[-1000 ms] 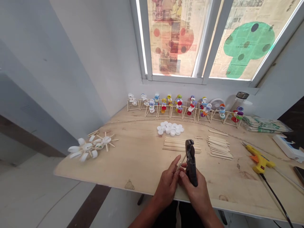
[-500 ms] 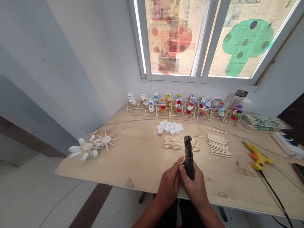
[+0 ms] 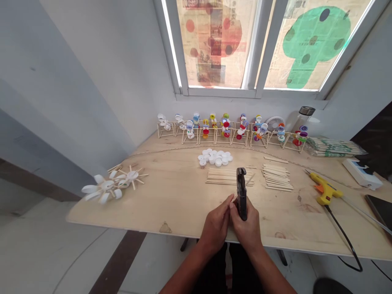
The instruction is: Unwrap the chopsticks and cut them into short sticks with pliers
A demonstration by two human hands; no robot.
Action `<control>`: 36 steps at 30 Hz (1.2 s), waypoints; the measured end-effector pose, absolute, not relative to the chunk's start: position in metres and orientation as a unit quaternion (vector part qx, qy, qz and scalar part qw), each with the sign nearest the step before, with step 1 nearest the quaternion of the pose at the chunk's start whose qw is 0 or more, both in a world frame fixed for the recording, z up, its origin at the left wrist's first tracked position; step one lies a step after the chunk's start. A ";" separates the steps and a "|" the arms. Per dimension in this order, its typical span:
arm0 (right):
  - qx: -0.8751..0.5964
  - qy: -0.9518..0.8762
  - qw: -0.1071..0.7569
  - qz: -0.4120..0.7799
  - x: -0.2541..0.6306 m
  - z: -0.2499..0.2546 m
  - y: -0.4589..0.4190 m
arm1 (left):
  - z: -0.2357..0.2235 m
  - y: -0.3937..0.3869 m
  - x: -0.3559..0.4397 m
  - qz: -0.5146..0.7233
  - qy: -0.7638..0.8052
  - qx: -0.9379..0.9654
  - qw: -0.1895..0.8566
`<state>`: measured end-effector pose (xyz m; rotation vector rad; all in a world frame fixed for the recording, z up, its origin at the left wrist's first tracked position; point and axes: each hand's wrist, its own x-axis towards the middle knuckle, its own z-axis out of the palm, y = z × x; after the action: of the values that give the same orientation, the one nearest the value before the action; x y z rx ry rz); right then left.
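My right hand grips black plier-like cutters, held upright over the plywood table. My left hand sits against them, its fingertips pinching a thin wooden stick that crosses the tool's jaws. Part of the stick is hidden behind the tool. Just beyond the tool's tip lies a flat stack of wooden sticks. A second stack of sticks lies to its right, and a pile of white bottle caps is behind them.
Along the wall stands a row of stick frames with coloured caps. A white-capped pinwheel lies at left. On the right are a yellow glue gun with its black cord, a bagged stick bundle and a dark tablet.
My hands have come closer together around the cutters, and the left hand has moved up against the jaws. The whole scene has shifted slightly up and left in view.
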<state>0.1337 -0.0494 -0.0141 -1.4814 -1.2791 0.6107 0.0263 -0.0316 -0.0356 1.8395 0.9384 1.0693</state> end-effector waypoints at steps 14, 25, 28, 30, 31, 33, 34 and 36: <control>-0.575 -0.427 0.614 0.332 0.143 0.000 -0.007 | 0.007 0.014 0.026 0.302 0.354 0.802 0.375; -0.537 -0.435 0.642 0.331 0.171 0.001 0.038 | 0.025 0.071 0.037 0.241 0.274 0.825 0.431; -0.541 -0.440 0.640 0.322 0.177 -0.002 0.044 | 0.018 0.084 0.042 0.232 0.254 0.809 0.476; -0.545 -0.442 0.637 0.321 0.179 -0.003 0.045 | 0.013 0.090 0.042 0.248 0.245 0.797 0.494; -0.549 -0.443 0.635 0.315 0.180 -0.003 0.045 | 0.011 0.092 0.042 0.260 0.245 0.792 0.495; -0.560 -0.452 0.630 0.291 0.181 -0.001 0.044 | 0.008 0.095 0.039 0.272 0.251 0.790 0.488; -0.566 -0.459 0.626 0.277 0.182 -0.001 0.044 | 0.007 0.096 0.037 0.269 0.255 0.793 0.484; -0.574 -0.477 0.612 0.261 0.182 0.001 0.043 | 0.006 0.097 0.033 0.254 0.263 0.798 0.478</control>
<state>0.1817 0.0426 0.0008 -1.3229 -1.1010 0.6019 0.0334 0.0974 0.0058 1.9494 0.6432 0.6192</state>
